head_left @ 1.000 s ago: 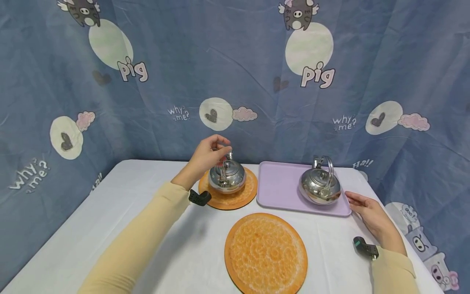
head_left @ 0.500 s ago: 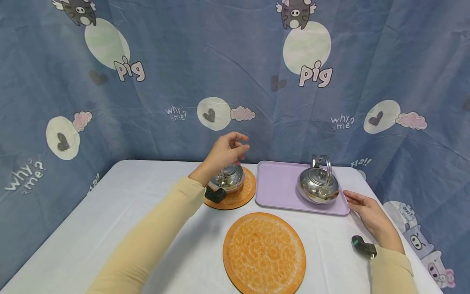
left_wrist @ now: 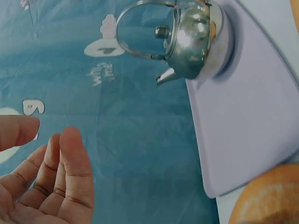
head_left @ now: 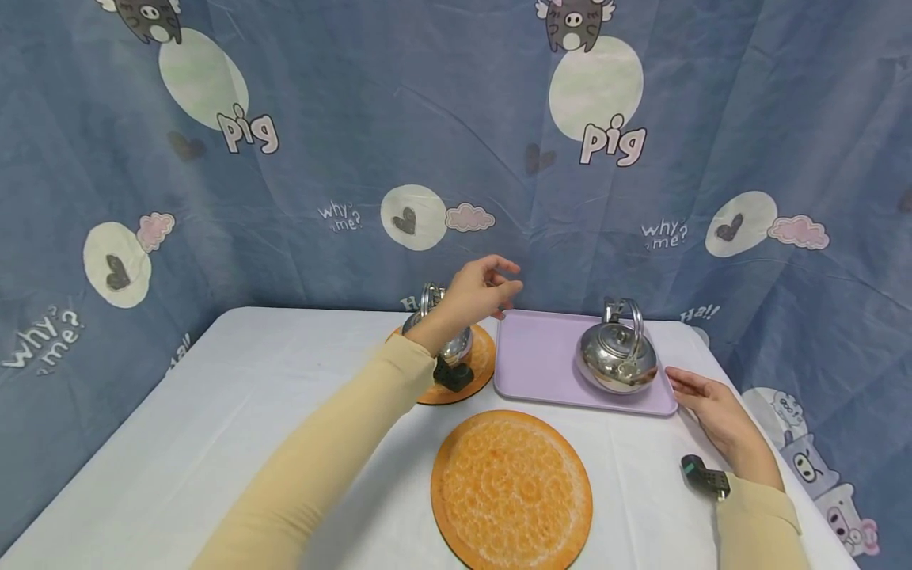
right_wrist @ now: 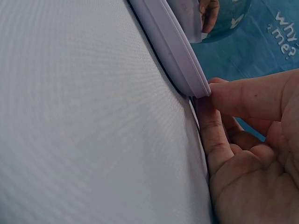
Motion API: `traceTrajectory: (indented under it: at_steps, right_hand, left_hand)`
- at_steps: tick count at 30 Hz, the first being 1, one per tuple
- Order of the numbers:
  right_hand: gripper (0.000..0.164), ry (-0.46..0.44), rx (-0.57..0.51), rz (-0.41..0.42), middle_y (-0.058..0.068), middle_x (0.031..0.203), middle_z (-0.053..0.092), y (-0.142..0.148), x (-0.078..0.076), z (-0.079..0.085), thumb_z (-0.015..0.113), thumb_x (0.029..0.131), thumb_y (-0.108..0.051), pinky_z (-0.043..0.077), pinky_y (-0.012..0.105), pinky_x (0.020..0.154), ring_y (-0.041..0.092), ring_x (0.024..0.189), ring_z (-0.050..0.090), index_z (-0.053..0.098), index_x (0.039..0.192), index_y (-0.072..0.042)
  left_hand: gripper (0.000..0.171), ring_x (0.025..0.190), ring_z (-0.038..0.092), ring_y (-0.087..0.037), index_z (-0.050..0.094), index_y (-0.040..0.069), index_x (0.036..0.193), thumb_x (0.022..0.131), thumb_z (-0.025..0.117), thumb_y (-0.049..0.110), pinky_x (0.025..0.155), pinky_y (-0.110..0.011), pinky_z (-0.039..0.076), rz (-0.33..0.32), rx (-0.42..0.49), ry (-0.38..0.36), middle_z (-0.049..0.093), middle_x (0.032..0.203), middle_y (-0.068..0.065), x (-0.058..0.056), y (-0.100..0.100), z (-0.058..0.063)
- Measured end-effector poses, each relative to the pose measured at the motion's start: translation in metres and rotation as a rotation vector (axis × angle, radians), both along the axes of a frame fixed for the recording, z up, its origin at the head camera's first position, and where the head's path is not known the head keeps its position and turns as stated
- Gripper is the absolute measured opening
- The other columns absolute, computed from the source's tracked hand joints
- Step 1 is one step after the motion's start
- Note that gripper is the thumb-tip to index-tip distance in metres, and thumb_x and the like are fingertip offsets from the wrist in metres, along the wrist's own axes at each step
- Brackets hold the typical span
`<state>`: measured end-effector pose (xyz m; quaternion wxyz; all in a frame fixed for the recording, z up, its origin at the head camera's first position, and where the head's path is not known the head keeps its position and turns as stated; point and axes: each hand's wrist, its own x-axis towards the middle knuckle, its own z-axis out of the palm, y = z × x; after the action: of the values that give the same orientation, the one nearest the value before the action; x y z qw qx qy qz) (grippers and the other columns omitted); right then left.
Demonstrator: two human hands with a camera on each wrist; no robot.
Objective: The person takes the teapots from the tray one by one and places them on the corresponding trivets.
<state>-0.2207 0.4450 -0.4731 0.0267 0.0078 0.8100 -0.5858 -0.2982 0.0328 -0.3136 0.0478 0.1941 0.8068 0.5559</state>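
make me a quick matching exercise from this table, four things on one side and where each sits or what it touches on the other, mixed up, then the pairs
Things:
1. kettle by the left forearm
2. other kettle
3. right hand
4. left hand

Places:
A. on the lilac tray
B. in the air, holding nothing
C. on the far orange mat
D. thumb at the tray's edge

Pairs: 1-C, 2-A, 3-D, 4-B

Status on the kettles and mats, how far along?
Done: one steel kettle sits on the far orange round mat. In hand: the left hand hovers empty above it, fingers loose, near the lilac tray; the right hand touches the tray's corner. Left: the second steel kettle stands on the tray, and the near orange round mat is bare.
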Motion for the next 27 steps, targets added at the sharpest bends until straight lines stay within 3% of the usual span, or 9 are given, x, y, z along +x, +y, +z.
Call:
traceTrajectory:
  at_steps: [4, 7, 14, 21, 27]
  right_hand:
    - [0.058, -0.004, 0.004, -0.003, -0.029, 0.116, 0.057, 0.001, 0.001, 0.0, 0.052, 0.107, 0.009, 0.053, 0.007, 0.092, -0.02, 0.104, 0.054, 0.027, 0.158, 0.022]
    - [0.06, -0.005, 0.002, -0.003, -0.029, 0.115, 0.058, 0.002, 0.001, -0.001, 0.055, 0.107, 0.006, 0.052, 0.005, 0.09, -0.02, 0.105, 0.054, 0.028, 0.158, 0.022]
    - [0.058, -0.017, 0.03, -0.009, -0.007, 0.136, 0.06, 0.001, -0.001, -0.001, 0.052, 0.108, 0.005, 0.05, 0.003, 0.092, -0.021, 0.106, 0.052, 0.029, 0.159, 0.019]
    - [0.058, -0.015, 0.019, -0.005, -0.014, 0.13, 0.06, 0.0, -0.001, 0.0, 0.052, 0.108, 0.005, 0.05, 0.003, 0.092, -0.021, 0.106, 0.053, 0.029, 0.159, 0.02]
    - [0.059, -0.028, 0.033, -0.007, 0.019, 0.15, 0.052, -0.001, -0.001, 0.002, 0.054, 0.108, 0.003, 0.05, 0.003, 0.093, -0.021, 0.106, 0.052, 0.029, 0.159, 0.02]
  left_hand:
    - [0.029, 0.097, 0.076, -0.036, 0.065, 0.011, 0.136, 0.108, 0.066, 0.021, 0.08, -0.038, 0.068, -0.05, 0.004, -0.012, 0.074, 0.107, -0.01, 0.0, 0.016, -0.002]
    - [0.03, 0.092, 0.077, -0.029, 0.065, 0.011, 0.136, 0.109, 0.066, 0.022, 0.08, -0.038, 0.068, -0.077, -0.009, -0.018, 0.075, 0.11, -0.011, 0.001, 0.029, -0.004]
    - [0.03, 0.084, 0.076, -0.018, 0.065, 0.011, 0.136, 0.108, 0.067, 0.021, 0.076, -0.032, 0.067, -0.105, 0.001, -0.051, 0.075, 0.106, -0.01, 0.004, 0.056, -0.011]
    - [0.029, 0.091, 0.078, -0.026, 0.066, 0.01, 0.135, 0.108, 0.068, 0.022, 0.081, -0.039, 0.068, -0.119, 0.01, -0.075, 0.076, 0.1, -0.007, 0.008, 0.082, -0.018]
    - [0.032, 0.104, 0.078, -0.039, 0.067, 0.006, 0.134, 0.108, 0.069, 0.025, 0.087, -0.048, 0.068, -0.128, 0.022, -0.1, 0.078, 0.106, -0.017, 0.01, 0.104, -0.022]
